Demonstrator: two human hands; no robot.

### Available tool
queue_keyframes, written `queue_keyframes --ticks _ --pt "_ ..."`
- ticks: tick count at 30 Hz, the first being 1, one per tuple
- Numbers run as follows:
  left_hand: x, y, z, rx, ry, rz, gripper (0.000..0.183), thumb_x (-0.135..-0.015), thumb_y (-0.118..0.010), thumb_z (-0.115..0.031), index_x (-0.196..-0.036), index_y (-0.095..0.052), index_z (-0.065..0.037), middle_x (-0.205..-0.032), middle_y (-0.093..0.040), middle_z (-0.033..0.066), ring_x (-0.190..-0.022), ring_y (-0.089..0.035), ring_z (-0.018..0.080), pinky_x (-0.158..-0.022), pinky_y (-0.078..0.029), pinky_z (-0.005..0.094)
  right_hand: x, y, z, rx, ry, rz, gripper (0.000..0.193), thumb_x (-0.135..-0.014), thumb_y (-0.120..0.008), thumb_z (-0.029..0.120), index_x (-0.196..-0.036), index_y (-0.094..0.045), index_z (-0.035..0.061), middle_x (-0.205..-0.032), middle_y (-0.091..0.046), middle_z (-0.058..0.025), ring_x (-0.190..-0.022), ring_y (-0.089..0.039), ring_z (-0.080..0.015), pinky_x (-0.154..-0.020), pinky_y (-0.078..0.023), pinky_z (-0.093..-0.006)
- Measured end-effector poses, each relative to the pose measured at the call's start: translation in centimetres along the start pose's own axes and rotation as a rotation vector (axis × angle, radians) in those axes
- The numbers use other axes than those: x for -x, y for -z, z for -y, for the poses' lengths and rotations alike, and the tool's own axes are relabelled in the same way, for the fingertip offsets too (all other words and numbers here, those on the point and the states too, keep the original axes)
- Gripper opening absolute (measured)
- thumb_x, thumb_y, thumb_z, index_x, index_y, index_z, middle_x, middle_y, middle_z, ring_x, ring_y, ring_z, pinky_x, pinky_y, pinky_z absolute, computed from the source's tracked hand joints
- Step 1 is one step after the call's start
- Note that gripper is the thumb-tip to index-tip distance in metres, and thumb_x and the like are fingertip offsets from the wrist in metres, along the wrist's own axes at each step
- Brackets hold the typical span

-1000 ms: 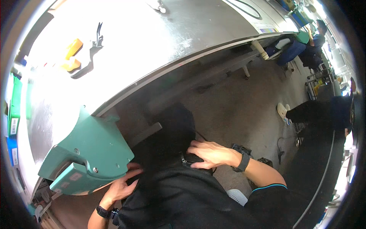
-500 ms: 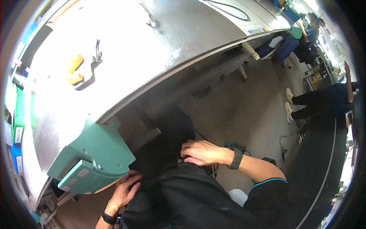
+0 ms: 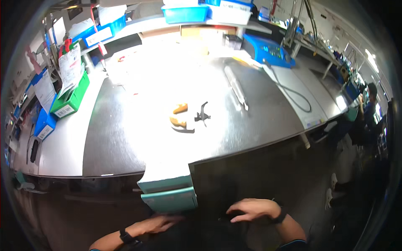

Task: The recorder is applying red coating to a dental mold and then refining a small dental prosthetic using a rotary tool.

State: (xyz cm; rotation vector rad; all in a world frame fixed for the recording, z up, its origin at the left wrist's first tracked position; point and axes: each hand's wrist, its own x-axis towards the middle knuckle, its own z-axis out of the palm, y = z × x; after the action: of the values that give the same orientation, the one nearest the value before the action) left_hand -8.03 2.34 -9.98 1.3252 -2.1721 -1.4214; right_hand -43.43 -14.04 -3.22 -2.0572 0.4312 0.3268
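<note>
Below the bench edge, my left hand (image 3: 157, 224) lies low with its fingers stretched out and slightly blurred. It is just under a teal box-like housing (image 3: 169, 200) that juts from the bench. To the right, my right hand (image 3: 253, 209) hovers over my dark lap, thumb and fingers apart, with nothing visible in it. On the brightly lit metal bench top (image 3: 121, 154) rest an orange-brown curved piece (image 3: 179, 121) and, beside it, a small black part with a bent lever (image 3: 203, 113). Farther right lies a slim silver pen-shaped handpiece (image 3: 236, 88).
A blue control unit (image 3: 268, 51) with a display stands at the back right, near a dark looped cord (image 3: 293, 92). Green (image 3: 71, 98) and blue (image 3: 44, 125) bins holding papers line the left. A blue tray (image 3: 185, 14) sits on the back shelf. A person (image 3: 370, 98) is at far right.
My view has swung up and left, so the whole bench top and back shelf show. My right hand's fingers have spread from a curled hold at my lap. The left hand stays by the teal housing.
</note>
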Motion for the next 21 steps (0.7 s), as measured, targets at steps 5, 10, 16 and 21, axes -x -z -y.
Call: queue_keyframes --ticks 5,10,16,21 --pt "3.5 5.1 -5.3 -0.184 -0.018 0.153 0.049 -0.101 -0.053 -0.027 -0.146 -0.043 -0.011 -0.134 -0.052 0.0227 -0.122 -0.053 0.0378 -0.102 -0.047 0.045 8.5 11.8 8.8 0.117 -0.013 -0.236 0.04 -0.09 -0.071 0.023 -0.124 -0.062 0.0046 -0.116 -0.068 -0.0159 -0.104 -0.067 -0.0283 -0.088 -0.054 -0.0346" --pt "7.2 15.6 -14.4 0.046 -0.257 0.338 0.051 -0.096 -0.062 -0.023 -0.139 -0.047 0.0 -0.123 -0.057 0.0238 -0.111 -0.06 0.0349 -0.092 -0.051 0.0396 9.9 22.1 13.9 0.157 -0.275 -0.772 0.027 -0.09 -0.068 0.015 -0.114 -0.064 0.0037 -0.101 -0.071 -0.0055 -0.095 -0.067 -0.0151 -0.078 -0.053 -0.0291" --pt "3.3 29.0 -19.1 0.299 -0.397 0.247 0.049 -0.097 -0.062 -0.012 -0.143 -0.048 -0.001 -0.13 -0.057 0.0228 -0.11 -0.063 0.0341 -0.093 -0.053 0.0353 0.6 32.2 12.5 0.518 -0.277 -1.029 0.027 -0.09 -0.068 0.018 -0.111 -0.063 0.001 -0.084 -0.069 -0.0086 -0.077 -0.067 -0.0159 -0.07 -0.052 -0.0292" --pt "-3.1 34.2 -17.8 0.19 -0.31 0.085 0.048 -0.096 -0.064 -0.013 -0.141 -0.05 -0.005 -0.112 -0.065 0.0145 -0.096 -0.067 0.0209 -0.077 -0.057 0.0298 -7.0 33.9 10.4 0.512 -0.267 -1.084 0.025 -0.089 -0.069 0.016 -0.107 -0.063 -0.0007 -0.075 -0.063 -0.0083 -0.065 -0.06 -0.0139 -0.063 -0.048 -0.0279"
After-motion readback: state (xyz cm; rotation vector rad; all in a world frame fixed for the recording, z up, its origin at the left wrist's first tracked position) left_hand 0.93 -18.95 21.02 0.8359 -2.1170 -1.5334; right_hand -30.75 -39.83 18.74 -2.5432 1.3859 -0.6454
